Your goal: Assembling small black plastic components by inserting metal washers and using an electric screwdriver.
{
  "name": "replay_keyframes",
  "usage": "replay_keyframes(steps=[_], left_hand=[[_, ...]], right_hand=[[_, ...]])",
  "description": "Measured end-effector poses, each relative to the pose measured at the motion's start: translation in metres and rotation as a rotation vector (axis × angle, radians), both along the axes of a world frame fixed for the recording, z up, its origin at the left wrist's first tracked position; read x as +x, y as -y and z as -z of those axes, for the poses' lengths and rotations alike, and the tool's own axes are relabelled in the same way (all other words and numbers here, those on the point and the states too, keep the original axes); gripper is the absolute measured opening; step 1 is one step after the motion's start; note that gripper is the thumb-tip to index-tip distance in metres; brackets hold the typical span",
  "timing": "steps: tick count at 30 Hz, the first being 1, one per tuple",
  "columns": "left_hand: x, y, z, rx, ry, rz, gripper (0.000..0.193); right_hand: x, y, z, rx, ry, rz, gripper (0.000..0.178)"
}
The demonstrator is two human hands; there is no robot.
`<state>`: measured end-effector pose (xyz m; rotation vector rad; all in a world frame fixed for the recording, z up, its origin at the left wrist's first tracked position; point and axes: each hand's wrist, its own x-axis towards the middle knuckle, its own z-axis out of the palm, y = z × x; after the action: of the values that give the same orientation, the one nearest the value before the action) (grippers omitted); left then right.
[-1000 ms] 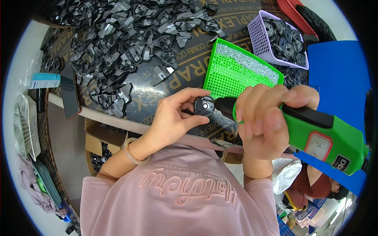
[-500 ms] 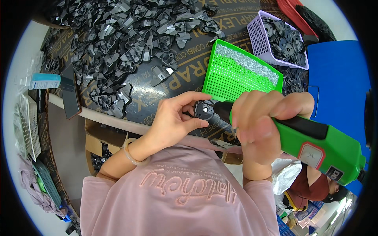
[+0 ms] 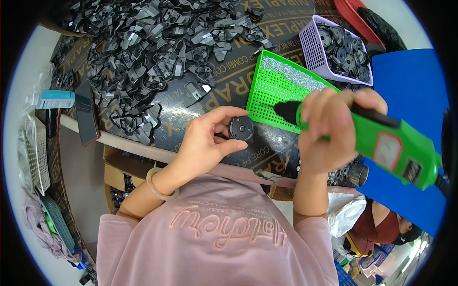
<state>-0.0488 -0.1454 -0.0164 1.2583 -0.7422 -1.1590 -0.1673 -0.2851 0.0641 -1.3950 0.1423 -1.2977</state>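
Green plastic sheathes the power driver (image 3: pixel 396 145) gripped in the right hand (image 3: pixel 329 131), whose fingers are wrapped around its body, slightly blurred. Its black nose (image 3: pixel 286 110) points left and shows against the green tray (image 3: pixel 269 97); whether the two touch, I cannot tell. To the left, near the table's front edge, the left hand (image 3: pixel 205 138) holds a round black part (image 3: pixel 241 128), thumb and forefinger clamped on its rim, its flat face turned up with a small round fitting at the centre. Small silvery pieces (image 3: pixel 296 75) lie banked along the tray's far side. Beyond the tray stands a lilac basket (image 3: pixel 309 45) filled with black discs (image 3: pixel 346 52). Angular black pieces (image 3: pixel 143 52) are heaped over the far left of the dark table (image 3: pixel 179 112). Near its left edge lie a phone (image 3: pixel 87 114) and, beside it, a blue bottle (image 3: pixel 56 99). At right, a metal cup (image 3: pixel 357 175) lies below the driver.
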Motion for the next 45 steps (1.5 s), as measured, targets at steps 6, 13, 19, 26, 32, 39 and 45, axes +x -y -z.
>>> replay_keyframes(steps=[6,13,19,26,32,39,45], left_hand=[[-0.001,-0.003,-0.001,0.014,-0.010,0.004,0.053],[-0.002,-0.002,0.001,-0.006,-0.025,-0.009,0.053],[-0.002,-0.002,0.002,-0.028,-0.015,-0.021,0.052],[-0.001,-0.002,0.001,-0.025,-0.012,-0.043,0.052],[-0.001,-0.001,0.000,-0.006,0.019,-0.014,0.053],[-0.003,-0.001,-0.011,-0.007,0.020,0.013,0.054],[-0.005,-0.003,-0.008,-0.006,0.030,0.012,0.055]], right_hand=[[0.021,0.015,0.031,0.080,-0.168,0.190,0.030],[0.027,0.018,0.037,0.112,-0.151,0.175,0.029],[0.027,0.018,0.037,0.093,-0.162,0.184,0.029],[0.016,0.008,0.010,0.063,-0.132,0.201,0.029],[-0.018,-0.030,-0.026,0.082,-0.134,-0.175,0.029],[-0.027,-0.036,-0.011,0.097,-0.083,-0.296,0.044],[-0.026,-0.036,-0.009,0.061,-0.065,-0.324,0.043]])
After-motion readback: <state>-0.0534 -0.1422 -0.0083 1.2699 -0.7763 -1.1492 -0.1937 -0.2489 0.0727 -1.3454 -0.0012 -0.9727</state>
